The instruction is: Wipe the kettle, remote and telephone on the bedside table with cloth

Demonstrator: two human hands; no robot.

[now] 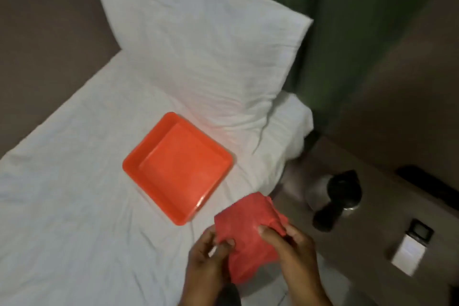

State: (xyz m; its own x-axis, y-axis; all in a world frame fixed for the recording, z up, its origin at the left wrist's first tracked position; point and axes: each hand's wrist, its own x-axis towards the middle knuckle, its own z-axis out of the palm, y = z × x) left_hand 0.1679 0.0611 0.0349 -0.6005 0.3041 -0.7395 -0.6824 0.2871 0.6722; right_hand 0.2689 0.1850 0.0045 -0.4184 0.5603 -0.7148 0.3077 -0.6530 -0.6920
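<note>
Kettle [334,196] stands on bedside table [372,208] at 4 o'clock, untouched; wiping not begun. Left hand [207,254] and right hand [291,249] pinch red cloth [248,233], fingers closed on its edges, at 6 o'clock.

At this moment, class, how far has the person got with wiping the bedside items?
Done: nothing visibly wiped. The kettle and the dark remote sit untouched on the bedside table; the white boxy item may be the telephone, too blurred to confirm. In hand: left hand and right hand grip the red cloth, apparently folding it. Left: all three wipes.
</note>
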